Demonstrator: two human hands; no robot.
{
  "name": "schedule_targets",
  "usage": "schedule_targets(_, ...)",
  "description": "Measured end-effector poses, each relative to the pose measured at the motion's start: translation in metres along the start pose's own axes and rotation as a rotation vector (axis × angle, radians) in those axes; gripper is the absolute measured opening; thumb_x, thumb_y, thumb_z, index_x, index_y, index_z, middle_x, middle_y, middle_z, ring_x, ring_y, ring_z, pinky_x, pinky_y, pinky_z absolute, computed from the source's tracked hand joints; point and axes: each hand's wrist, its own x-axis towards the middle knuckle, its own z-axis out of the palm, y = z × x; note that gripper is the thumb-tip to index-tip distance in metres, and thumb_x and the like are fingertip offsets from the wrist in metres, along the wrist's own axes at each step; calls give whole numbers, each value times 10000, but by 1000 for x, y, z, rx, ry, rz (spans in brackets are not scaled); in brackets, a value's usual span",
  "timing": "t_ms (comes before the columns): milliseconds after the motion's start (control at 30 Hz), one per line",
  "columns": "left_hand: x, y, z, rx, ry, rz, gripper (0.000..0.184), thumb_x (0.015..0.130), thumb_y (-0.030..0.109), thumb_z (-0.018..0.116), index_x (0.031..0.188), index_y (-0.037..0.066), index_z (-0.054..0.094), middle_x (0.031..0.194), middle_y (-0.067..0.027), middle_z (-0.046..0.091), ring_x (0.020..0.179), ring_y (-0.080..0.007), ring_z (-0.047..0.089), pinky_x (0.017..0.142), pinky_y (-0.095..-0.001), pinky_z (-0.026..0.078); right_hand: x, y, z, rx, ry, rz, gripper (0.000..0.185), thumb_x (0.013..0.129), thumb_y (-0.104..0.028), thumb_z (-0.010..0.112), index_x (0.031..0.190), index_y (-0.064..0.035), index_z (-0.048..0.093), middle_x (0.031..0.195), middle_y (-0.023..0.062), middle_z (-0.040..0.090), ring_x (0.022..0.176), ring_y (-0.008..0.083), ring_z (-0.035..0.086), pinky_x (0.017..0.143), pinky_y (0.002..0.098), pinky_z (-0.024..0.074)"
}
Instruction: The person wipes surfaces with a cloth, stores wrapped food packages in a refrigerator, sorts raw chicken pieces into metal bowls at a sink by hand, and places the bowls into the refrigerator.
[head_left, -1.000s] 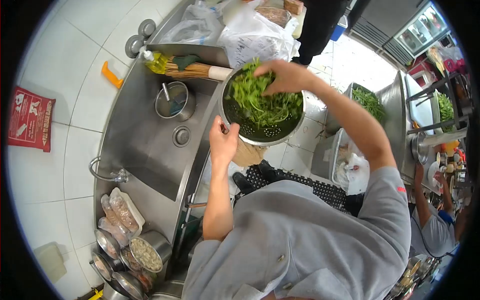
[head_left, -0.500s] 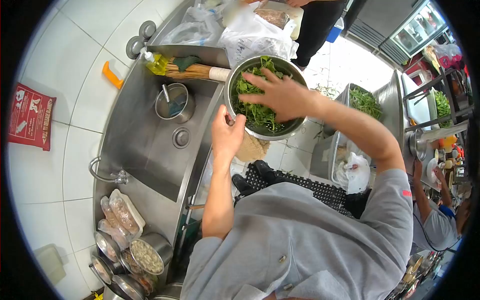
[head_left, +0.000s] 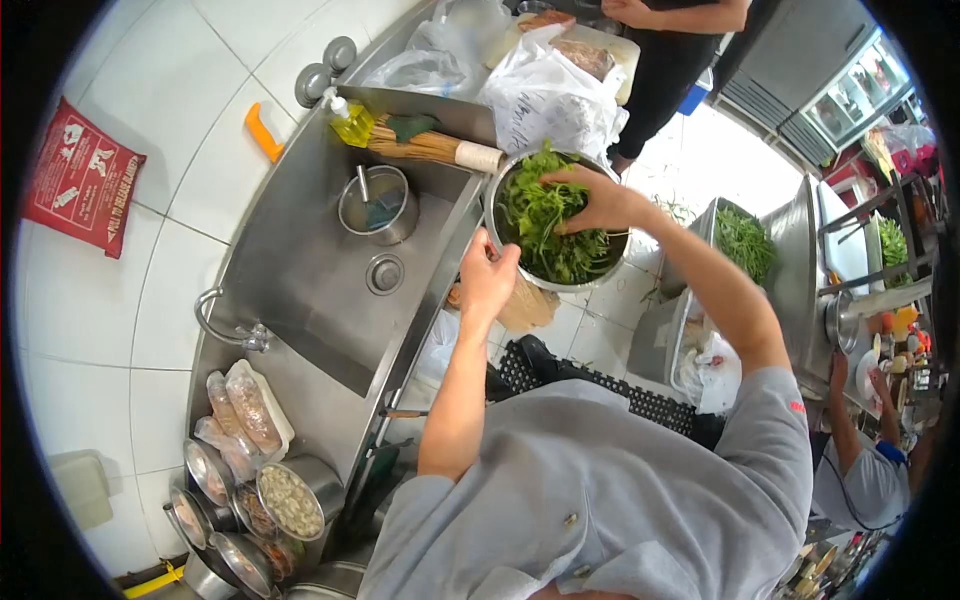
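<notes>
A round metal bowl (head_left: 563,286) filled with leafy greens (head_left: 543,222) is held just past the sink's edge. My left hand (head_left: 487,280) grips the bowl's near left rim, thumb and fingers closed on it. Inside the bowl, my right hand (head_left: 597,203) has its fingers curled into the greens, grasping a bunch; the fingertips are partly hidden by leaves.
Left of the bowl is a steel sink (head_left: 300,270) with a metal pot (head_left: 378,207), a stick broom (head_left: 430,146) and a soap bottle (head_left: 351,124). Wrapped packages (head_left: 250,405) and a pot of pale pieces (head_left: 292,500) sit nearer. Another person's hand (head_left: 632,12) shows behind, and bins (head_left: 655,335) stand right.
My right hand has gone from spread over the greens to curled around a bunch, which now stands higher in the bowl. The camera view has shifted, moving the scene rightward.
</notes>
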Motion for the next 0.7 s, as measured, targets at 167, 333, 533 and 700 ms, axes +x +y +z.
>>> schedule_targets(167, 4, 16, -20, -14, -2, -33, 205, 780, 120, 610, 761, 29, 426, 631, -3, 400, 603, -107, 377, 538, -296, 349, -13, -79, -63, -210, 70, 3, 521, 748, -220, 742, 1228, -102, 579, 1221, 146, 581, 1063, 255, 583, 905, 361, 477)
schedule_targets(333, 5, 4, -26, -150, 19, -2, 127, 796, 107, 597, 836, 23, 510, 693, -8, 486, 657, -99, 422, 596, -272, 375, -15, -80, -33, -20, 551, -147, 159, 832, -96, 644, 975, -32, 671, 979, 114, 654, 873, 204, 630, 743, 309, 515)
schedule_targets(533, -4, -50, -32, 38, -4, -125, 154, 805, 109, 593, 842, 13, 479, 704, -56, 531, 663, -130, 468, 607, -304, 401, -66, -23, -22, -41, 717, 198, 144, 826, -119, 674, 926, -15, 680, 817, 118, 660, 697, 209, 615, 644, 289, 487)
schedule_targets(700, -4, -25, -16, 115, -81, -10, 164, 804, 108, 593, 798, 23, 453, 652, -47, 482, 614, -128, 455, 561, -315, 394, -96, -20, 17, -37, 702, 138, 105, 826, -80, 668, 862, 19, 665, 854, 136, 650, 729, 219, 622, 659, 305, 488)
